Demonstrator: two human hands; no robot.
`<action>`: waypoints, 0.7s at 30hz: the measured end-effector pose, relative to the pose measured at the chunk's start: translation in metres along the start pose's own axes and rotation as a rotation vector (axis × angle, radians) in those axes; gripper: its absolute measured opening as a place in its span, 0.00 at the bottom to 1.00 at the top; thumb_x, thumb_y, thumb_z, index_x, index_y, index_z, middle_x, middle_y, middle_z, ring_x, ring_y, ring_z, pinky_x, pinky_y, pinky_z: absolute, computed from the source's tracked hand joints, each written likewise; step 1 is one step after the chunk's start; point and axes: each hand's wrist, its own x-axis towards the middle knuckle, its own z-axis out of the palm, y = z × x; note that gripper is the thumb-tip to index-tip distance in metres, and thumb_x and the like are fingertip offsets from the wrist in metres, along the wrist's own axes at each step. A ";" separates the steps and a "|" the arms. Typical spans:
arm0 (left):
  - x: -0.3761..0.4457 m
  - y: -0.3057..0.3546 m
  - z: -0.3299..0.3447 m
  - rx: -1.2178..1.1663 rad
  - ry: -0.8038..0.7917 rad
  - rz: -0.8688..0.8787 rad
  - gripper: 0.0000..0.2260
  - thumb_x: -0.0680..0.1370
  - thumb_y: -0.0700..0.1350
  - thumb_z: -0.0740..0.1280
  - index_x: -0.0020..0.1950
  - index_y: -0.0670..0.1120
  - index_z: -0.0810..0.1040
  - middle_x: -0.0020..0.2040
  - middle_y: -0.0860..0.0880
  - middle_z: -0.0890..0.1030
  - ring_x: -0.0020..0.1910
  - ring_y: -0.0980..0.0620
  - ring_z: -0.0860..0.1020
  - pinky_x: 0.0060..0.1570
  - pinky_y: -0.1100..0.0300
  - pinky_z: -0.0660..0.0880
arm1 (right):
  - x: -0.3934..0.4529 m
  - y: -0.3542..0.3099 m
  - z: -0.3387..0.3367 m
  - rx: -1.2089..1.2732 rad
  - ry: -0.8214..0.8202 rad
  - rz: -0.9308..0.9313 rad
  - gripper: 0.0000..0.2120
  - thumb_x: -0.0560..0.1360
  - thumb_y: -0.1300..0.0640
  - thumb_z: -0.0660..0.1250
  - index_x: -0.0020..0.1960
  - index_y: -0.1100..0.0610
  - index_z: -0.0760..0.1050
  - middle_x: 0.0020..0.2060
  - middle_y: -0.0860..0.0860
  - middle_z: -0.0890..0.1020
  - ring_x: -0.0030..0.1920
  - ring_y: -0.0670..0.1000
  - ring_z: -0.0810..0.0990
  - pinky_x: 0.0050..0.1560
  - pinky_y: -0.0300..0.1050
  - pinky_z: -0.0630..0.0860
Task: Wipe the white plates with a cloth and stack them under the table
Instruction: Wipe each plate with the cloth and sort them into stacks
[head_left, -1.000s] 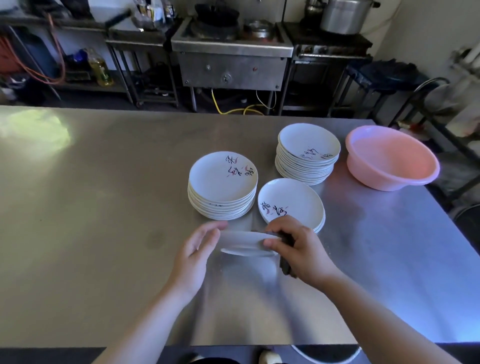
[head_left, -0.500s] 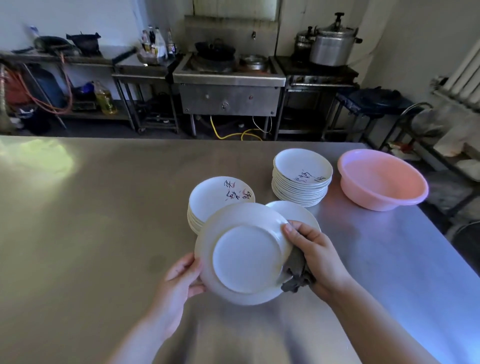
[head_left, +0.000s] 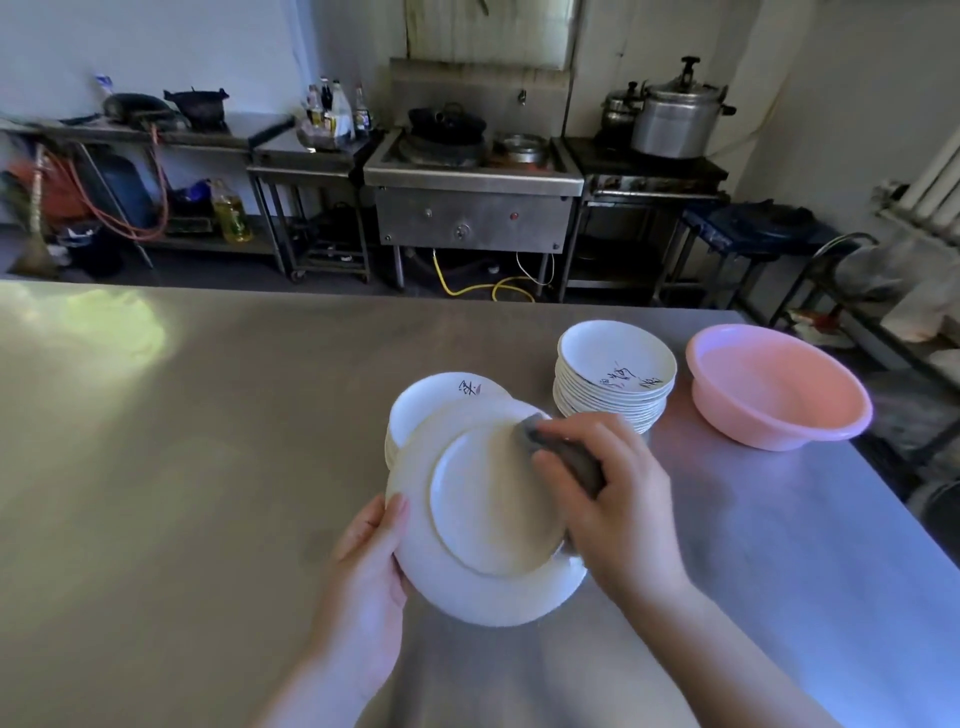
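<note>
At lower centre of the frame, a white plate (head_left: 483, 525) is held tilted, underside up, above the surface (head_left: 182, 467). Its left rim is gripped by the left hand (head_left: 366, 577). A grey cloth (head_left: 566, 457) is pinched in the curled fingers (head_left: 576, 441) of the right hand (head_left: 618, 499) and pressed against the plate's upper right. Two plate stacks (head_left: 613, 379) stand behind.

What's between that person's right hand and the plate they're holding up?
A grey cloth. In the head view the right hand grips it and presses it on the upturned underside of the plate, which the left hand steadies.
</note>
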 end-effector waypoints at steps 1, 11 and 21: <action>-0.002 -0.002 0.004 0.007 -0.012 0.007 0.15 0.74 0.46 0.71 0.57 0.39 0.80 0.54 0.42 0.84 0.53 0.47 0.80 0.51 0.51 0.73 | 0.000 0.001 0.009 -0.066 -0.001 -0.065 0.09 0.71 0.62 0.72 0.50 0.54 0.82 0.46 0.44 0.81 0.49 0.43 0.77 0.52 0.29 0.68; 0.011 0.019 0.013 0.018 0.072 0.119 0.07 0.79 0.44 0.62 0.47 0.43 0.78 0.41 0.49 0.84 0.40 0.56 0.81 0.42 0.58 0.77 | -0.020 0.013 0.008 -0.010 -0.303 -0.368 0.03 0.74 0.59 0.70 0.45 0.55 0.83 0.47 0.44 0.79 0.47 0.47 0.77 0.50 0.38 0.73; 0.000 0.023 0.025 0.182 -0.050 0.270 0.11 0.73 0.47 0.65 0.46 0.39 0.78 0.39 0.47 0.80 0.40 0.54 0.75 0.39 0.59 0.70 | 0.026 0.000 -0.007 0.136 -0.002 0.075 0.10 0.70 0.62 0.76 0.44 0.48 0.82 0.43 0.41 0.83 0.47 0.43 0.80 0.47 0.29 0.70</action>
